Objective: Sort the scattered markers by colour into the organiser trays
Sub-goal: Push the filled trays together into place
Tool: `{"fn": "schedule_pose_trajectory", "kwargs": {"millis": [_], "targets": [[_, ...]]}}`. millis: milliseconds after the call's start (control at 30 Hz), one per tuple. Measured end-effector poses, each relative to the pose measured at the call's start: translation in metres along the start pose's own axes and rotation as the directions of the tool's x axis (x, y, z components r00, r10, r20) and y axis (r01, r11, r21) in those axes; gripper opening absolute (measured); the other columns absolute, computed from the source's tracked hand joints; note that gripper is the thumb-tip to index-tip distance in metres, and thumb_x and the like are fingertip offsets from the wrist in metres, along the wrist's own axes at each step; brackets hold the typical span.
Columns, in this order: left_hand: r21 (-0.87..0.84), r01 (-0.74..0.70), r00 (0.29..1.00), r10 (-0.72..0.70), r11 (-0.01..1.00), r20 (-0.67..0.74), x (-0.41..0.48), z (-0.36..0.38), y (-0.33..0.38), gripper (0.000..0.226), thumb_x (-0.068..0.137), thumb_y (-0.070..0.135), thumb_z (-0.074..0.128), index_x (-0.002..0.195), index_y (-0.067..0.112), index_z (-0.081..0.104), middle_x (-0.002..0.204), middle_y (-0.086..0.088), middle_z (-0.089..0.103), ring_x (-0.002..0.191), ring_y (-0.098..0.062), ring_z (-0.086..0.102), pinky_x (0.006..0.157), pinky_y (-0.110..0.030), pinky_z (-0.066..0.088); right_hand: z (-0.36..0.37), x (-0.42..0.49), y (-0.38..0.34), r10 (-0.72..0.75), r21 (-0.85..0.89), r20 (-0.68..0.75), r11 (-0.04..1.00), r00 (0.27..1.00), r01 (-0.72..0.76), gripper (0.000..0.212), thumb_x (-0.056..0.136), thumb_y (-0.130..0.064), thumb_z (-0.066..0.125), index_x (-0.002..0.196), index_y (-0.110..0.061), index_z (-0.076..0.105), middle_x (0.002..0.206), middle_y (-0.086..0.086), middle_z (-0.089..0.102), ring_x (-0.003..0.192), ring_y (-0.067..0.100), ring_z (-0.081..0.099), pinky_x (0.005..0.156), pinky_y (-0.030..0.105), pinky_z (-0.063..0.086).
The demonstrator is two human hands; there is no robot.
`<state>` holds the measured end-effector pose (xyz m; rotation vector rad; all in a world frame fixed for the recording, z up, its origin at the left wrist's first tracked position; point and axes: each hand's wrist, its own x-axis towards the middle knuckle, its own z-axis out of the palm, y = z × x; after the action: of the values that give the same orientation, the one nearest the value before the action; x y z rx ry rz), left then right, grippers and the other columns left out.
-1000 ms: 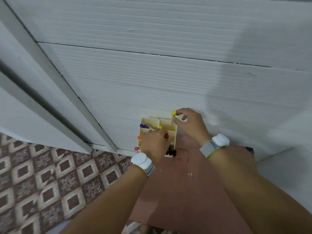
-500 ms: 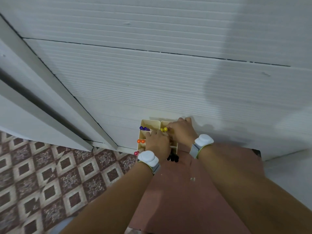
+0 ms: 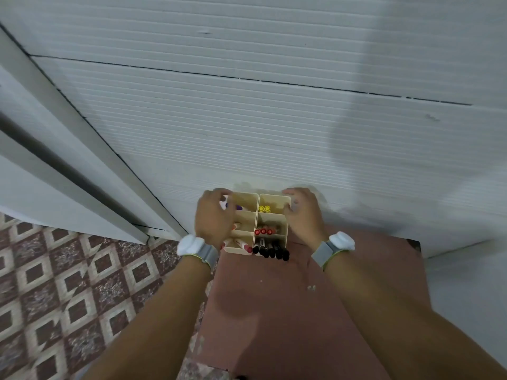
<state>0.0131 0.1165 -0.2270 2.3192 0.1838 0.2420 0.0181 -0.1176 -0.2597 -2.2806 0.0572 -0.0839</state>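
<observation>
Cream plastic organiser sits at the far edge of the reddish-brown table, just below the centre of the frame, tight against the white ribbed wall. Its compartments already hold yellow markers, red markers, black markers poking out over the near rim, and a purple marker towards the left. No loose markers show on the table, so the sorting looks about done. Left hand cups the left wall, right hand the right wall, each grip closed on the organiser between them. Both forearms reach straight ahead, wrists level, white wristbands facing up. To shift or square it well, I'd press evenly from both sides and keep it flat, since those black markers could slide out if it tips forward
</observation>
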Motion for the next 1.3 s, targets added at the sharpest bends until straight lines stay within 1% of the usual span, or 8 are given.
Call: {"fn": "schedule_pose_trajectory", "kwargs": {"millis": [67, 167, 233, 300, 367, 533, 667, 1300], "targets": [[-0.049, 0.179, 0.976, -0.172, 0.983, 0.131, 0.017, -0.005, -0.028, 0.034, 0.099, 0.027, 0.054, 0.132, 0.021, 0.060, 0.124, -0.008, 0.062, 0.114, -0.025, 0.057, 0.093, -0.031, 0.041, -0.001, -0.007, 0.002, 0.191, 0.191, -0.014, 0.964, 0.982, -0.185, 0.047, 0.096, -0.015, 0.062, 0.142, -0.024, 0.056, 0.144, 0.000, 0.054, 0.123, 0.019, 0.055, 0.109, 0.041, 0.046], [-0.095, 0.462, 0.789, -0.360, 0.882, 0.498, 0.032, -0.001, -0.052, 0.052, 0.105, 0.037, 0.044, 0.155, 0.028, 0.034, 0.158, -0.004, 0.038, 0.142, -0.028, 0.038, 0.111, -0.042, 0.035, 0.005, -0.008, 0.010, 0.359, 0.225, 0.129, 0.897, 0.924, -0.380, 0.062, 0.099, -0.024, 0.061, 0.157, -0.025, 0.038, 0.161, 0.001, 0.042, 0.146, 0.021, 0.043, 0.120, 0.044, 0.037], [-0.068, 0.549, 0.667, -0.387, 0.833, 0.637, 0.035, 0.005, -0.058, 0.051, 0.102, 0.051, 0.042, 0.152, 0.042, 0.035, 0.159, 0.005, 0.036, 0.141, -0.029, 0.039, 0.099, -0.052, 0.045, 0.009, -0.008, 0.011, 0.372, 0.213, 0.204, 0.886, 0.906, -0.412, 0.061, 0.102, -0.027, 0.057, 0.158, -0.027, 0.035, 0.162, -0.001, 0.041, 0.148, 0.021, 0.040, 0.120, 0.046, 0.036], [-0.103, 0.606, 0.606, -0.374, 0.789, 0.702, 0.034, 0.010, -0.057, 0.043, 0.096, 0.060, 0.042, 0.138, 0.050, 0.051, 0.147, 0.005, 0.053, 0.130, -0.029, 0.052, 0.092, -0.056, 0.050, 0.012, -0.008, 0.009, 0.355, 0.250, 0.239, 0.877, 0.904, -0.410, 0.051, 0.103, -0.024, 0.053, 0.153, -0.029, 0.043, 0.150, -0.005, 0.055, 0.138, 0.021, 0.052, 0.115, 0.049, 0.043], [-0.168, 0.645, 0.596, -0.353, 0.745, 0.721, 0.034, 0.012, -0.049, 0.038, 0.091, 0.058, 0.045, 0.121, 0.046, 0.065, 0.129, 0.001, 0.067, 0.116, -0.028, 0.063, 0.090, -0.065, 0.052, 0.016, -0.007, 0.011, 0.346, 0.252, 0.228, 0.882, 0.910, -0.398, 0.043, 0.103, -0.020, 0.050, 0.144, -0.029, 0.052, 0.134, -0.008, 0.064, 0.124, 0.019, 0.061, 0.108, 0.051, 0.049], [-0.178, 0.665, 0.578, -0.349, 0.726, 0.737, 0.035, 0.014, -0.043, 0.042, 0.089, 0.058, 0.044, 0.101, 0.037, 0.078, 0.118, -0.003, 0.072, 0.109, -0.032, 0.065, 0.091, -0.067, 0.051, 0.020, -0.006, 0.017, 0.346, 0.226, 0.165, 0.898, 0.924, -0.377, 0.041, 0.104, -0.019, 0.049, 0.144, -0.028, 0.053, 0.141, -0.002, 0.062, 0.130, 0.021, 0.058, 0.108, 0.049, 0.049], [-0.147, 0.688, 0.562, -0.394, 0.710, 0.727, 0.040, 0.022, -0.050, 0.050, 0.095, 0.063, 0.040, 0.099, 0.031, 0.078, 0.116, -0.005, 0.074, 0.109, -0.033, 0.066, 0.093, -0.064, 0.051, 0.018, -0.014, 0.015, 0.342, 0.247, 0.138, 0.897, 0.929, -0.367, 0.039, 0.106, -0.016, 0.048, 0.143, -0.026, 0.053, 0.130, -0.008, 0.061, 0.126, 0.020, 0.059, 0.106, 0.046, 0.050], [-0.105, 0.641, 0.600, -0.411, 0.760, 0.687, 0.031, 0.026, -0.037, 0.056, 0.089, 0.071, 0.034, 0.099, 0.032, 0.073, 0.116, -0.001, 0.069, 0.107, -0.031, 0.063, 0.100, -0.053, 0.047, 0.029, -0.012, 0.042, 0.337, 0.137, 0.145, 0.924, 0.930, -0.356, 0.049, 0.097, -0.041, 0.037, 0.145, -0.042, 0.045, 0.132, -0.009, 0.067, 0.110, 0.018, 0.068, 0.099, 0.049, 0.055]]}}
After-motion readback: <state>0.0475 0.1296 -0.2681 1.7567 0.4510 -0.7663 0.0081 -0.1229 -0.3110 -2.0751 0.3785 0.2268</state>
